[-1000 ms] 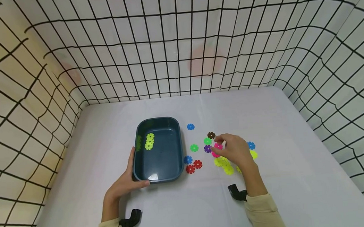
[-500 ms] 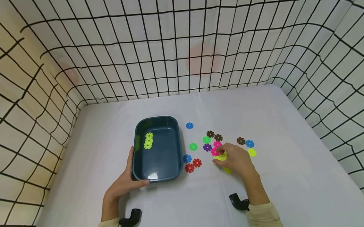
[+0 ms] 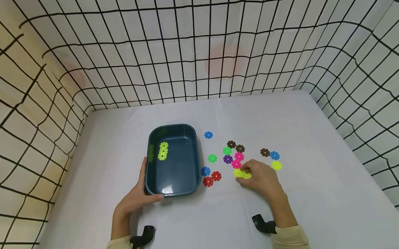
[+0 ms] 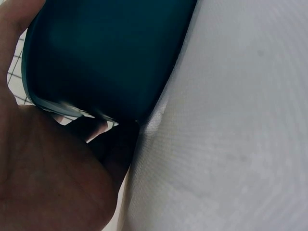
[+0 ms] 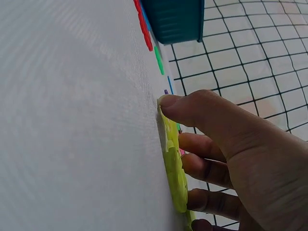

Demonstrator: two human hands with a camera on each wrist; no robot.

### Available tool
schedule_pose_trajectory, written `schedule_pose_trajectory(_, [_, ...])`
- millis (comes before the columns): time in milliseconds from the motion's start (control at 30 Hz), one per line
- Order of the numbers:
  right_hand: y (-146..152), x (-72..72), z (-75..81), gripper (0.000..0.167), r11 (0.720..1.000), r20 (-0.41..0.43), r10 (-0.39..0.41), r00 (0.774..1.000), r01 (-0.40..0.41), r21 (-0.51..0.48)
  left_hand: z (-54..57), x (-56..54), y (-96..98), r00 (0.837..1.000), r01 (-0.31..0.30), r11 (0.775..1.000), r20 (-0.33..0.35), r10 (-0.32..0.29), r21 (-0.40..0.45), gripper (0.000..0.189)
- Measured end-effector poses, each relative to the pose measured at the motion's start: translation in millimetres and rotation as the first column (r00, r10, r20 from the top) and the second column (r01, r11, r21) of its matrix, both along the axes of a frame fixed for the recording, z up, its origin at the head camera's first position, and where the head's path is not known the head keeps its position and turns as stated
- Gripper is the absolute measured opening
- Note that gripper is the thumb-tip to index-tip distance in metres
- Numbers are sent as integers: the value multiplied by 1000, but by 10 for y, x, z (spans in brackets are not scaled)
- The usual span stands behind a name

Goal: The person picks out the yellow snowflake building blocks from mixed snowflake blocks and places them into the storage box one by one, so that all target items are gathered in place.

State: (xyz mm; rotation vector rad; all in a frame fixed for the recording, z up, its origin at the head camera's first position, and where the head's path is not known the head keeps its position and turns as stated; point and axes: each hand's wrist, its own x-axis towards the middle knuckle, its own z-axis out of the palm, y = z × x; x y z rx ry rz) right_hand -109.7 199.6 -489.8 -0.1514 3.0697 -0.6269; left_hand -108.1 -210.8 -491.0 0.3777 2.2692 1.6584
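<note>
right wrist view, yellow discs (image 5: pixel 175 178) between thumb and fingertips, right hand (image 5: pixel 248 159) pinching them

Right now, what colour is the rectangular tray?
Dark teal-blue; the tray shows best in the head view.

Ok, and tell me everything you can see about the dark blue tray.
The dark blue tray is a deep, rounded rectangle with a rim, open on top, and looks like glossy plastic; light glints on its floor near the close end. It sits upright on the white cloth, longer sides running away from the person. A short row of overlapping yellow-green discs lies inside, toward the far left. The left hand holds its near left corner.
</note>
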Motion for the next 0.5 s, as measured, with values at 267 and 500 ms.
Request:
schedule_pose_trajectory(267, [2, -26, -14, 45, 1000, 17, -16, 1000, 16, -16, 13, -14, -6, 1000, -1, 1000, -2, 1, -6, 133])
schedule_pose_trajectory(500, [-11, -44, -32, 41, 1000, 17, -14, 1000, 14, 1, -18, -14, -3, 1000, -1, 1000, 3, 1, -6, 133])
